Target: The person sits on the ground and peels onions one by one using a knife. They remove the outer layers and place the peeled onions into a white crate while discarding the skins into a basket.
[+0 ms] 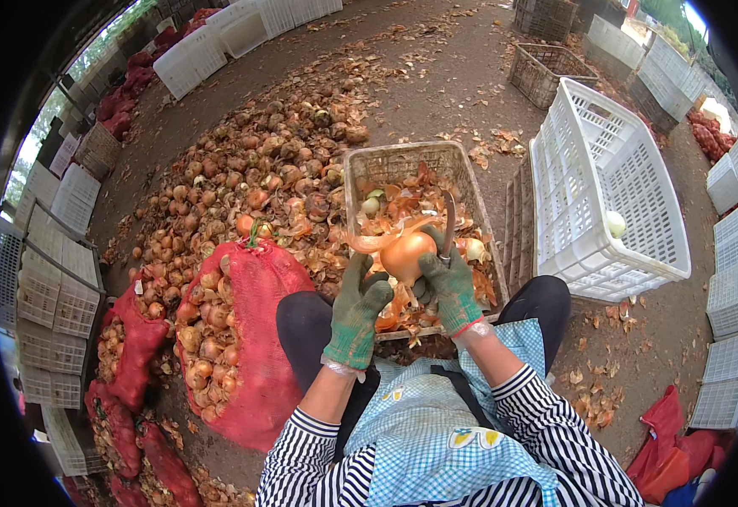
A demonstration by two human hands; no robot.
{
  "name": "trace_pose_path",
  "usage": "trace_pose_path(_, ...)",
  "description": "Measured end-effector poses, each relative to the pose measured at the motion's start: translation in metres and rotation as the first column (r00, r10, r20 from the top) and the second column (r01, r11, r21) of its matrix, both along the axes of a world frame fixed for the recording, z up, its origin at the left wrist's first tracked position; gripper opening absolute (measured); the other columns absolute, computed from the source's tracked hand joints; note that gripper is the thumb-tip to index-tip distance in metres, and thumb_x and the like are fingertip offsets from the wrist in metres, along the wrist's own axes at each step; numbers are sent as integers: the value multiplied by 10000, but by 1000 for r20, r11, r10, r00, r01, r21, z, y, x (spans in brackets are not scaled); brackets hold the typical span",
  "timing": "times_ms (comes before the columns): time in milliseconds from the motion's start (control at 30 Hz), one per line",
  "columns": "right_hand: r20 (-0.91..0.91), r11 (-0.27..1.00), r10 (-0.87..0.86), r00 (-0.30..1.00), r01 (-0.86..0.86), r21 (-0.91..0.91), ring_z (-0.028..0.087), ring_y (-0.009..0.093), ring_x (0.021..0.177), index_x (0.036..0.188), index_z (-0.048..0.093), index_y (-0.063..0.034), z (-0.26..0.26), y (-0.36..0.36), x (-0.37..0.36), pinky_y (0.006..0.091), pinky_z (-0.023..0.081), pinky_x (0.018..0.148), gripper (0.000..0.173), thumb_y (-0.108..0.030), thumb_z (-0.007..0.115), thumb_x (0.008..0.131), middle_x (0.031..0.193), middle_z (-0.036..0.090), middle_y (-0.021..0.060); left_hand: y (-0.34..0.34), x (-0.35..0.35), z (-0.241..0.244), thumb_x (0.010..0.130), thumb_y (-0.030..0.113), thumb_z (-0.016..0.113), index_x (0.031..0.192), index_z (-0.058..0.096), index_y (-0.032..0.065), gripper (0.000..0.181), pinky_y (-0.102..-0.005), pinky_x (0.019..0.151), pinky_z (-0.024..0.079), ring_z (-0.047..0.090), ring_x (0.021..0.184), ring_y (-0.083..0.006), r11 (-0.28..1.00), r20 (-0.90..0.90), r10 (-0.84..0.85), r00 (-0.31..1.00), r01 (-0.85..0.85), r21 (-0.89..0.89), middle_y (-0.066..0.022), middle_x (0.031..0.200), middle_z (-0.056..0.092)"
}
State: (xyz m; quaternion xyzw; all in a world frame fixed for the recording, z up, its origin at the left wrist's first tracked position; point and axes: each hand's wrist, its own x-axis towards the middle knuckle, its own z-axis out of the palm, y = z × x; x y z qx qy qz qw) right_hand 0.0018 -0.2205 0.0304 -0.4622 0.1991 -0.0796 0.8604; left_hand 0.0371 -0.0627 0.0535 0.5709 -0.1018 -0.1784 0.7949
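Note:
A smooth orange-brown onion (404,258), with a loose strip of skin (369,243) curling off its left side, is in my right hand (450,282). That hand also grips a knife with a curved blade (450,218), pointing up beside the onion. On the onion's left is my left hand (357,310), fingers bent, its fingertips by the loose skin; whether it pinches the skin is unclear. Both hands wear green, dirt-darkened gloves. Beneath them, between my knees, a dirty plastic crate (351,166) contains onion skins (407,196) and a few pale onions (371,206).
A large heap of unpeeled onions (261,171) spreads ahead and left. Full red mesh sacks (267,329) stand at my left. To the right, a white crate (635,158) holding a peeled onion (615,224) tilts on a brown crate (520,222). Stacked crates (737,291) line the sides.

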Motion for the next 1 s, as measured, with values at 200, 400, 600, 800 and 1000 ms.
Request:
trace_pose_path(200, 9, 637, 503, 864, -364, -680, 705, 157, 857, 1405, 546, -89, 63, -35, -45, 290, 567, 746, 534, -74, 669, 885, 1176, 706, 122, 13, -23, -5, 721, 283, 898, 1517, 285, 14, 1040, -385, 1013, 512, 554, 1231, -254, 960, -284, -41, 958, -41, -276, -125, 1399, 481)
trace_pose_path(400, -154, 220, 645, 749, -375, -901, 709, 233, 709, 1257, 670, -105, 62, -58, -70, 325, 560, 664, 398, -142, 680, 861, 855, 718, 149, 31, -24, -9, 664, 413, 913, 1446, 394, -2, 1026, -385, 1020, 510, 564, 1218, -247, 994, -227, -38, 973, 14, -105, -113, 1335, 530)
trace_pose_path(600, -458, -12, 621, 636, -576, -817, 691, 353, 853, 1178, 654, -119, 47, -52, -67, 427, 547, 751, 311, -259, 647, 901, 932, 709, 141, 37, -27, -8, 718, 394, 874, 1396, 446, -3, 894, -354, 952, 543, 622, 1113, -208, 996, -161, -77, 984, 84, 33, -101, 1247, 593)
trace_pose_path(800, -556, -267, 591, 585, -509, -819, 697, 340, 878, 1162, 644, -101, 35, -58, -59, 432, 548, 764, 352, -292, 683, 868, 955, 708, 143, 55, -34, -23, 780, 402, 765, 1326, 471, -14, 747, -266, 526, 572, 698, 811, -293, 922, -498, -375, 782, 260, -285, -184, 1133, 642)
trace_pose_path(1000, -654, -426, 482, 583, -496, -756, 703, 262, 743, 1016, 694, -77, 49, -59, -40, 395, 544, 668, 304, -350, 680, 886, 812, 709, 114, 41, -35, -37, 793, 400, 746, 1323, 462, -4, 724, -363, 542, 618, 697, 913, -362, 924, -494, -300, 816, 120, -362, -241, 1190, 617)
